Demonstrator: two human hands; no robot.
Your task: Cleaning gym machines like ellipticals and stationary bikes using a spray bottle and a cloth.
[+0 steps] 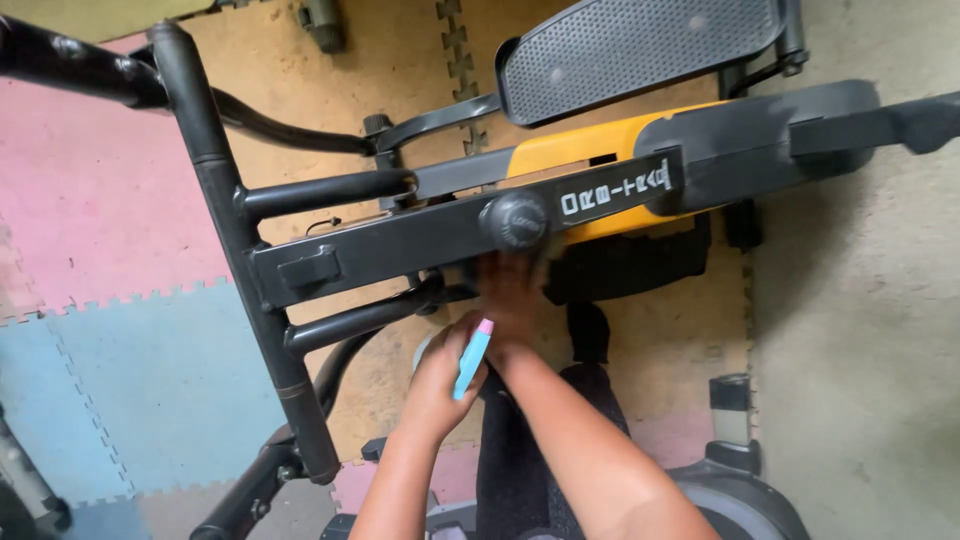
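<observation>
I look down on a black and orange exercise machine. My left hand (437,382) is closed around a slim light-blue object with a pink tip (471,360), held upright just below the machine's black cross beam (400,240). My right hand (510,298) is blurred and reaches up to the underside of that beam, directly below a round black knob (516,220). Its fingers are too smeared to tell whether they grip anything. The orange housing (570,155) lies just right of the knob.
A textured black foot pedal (640,45) sits at the top. A black upright tube (235,230) with handle bars crosses the left side. Pink, blue and tan foam floor tiles (110,340) lie underneath, with grey carpet (860,330) on the right.
</observation>
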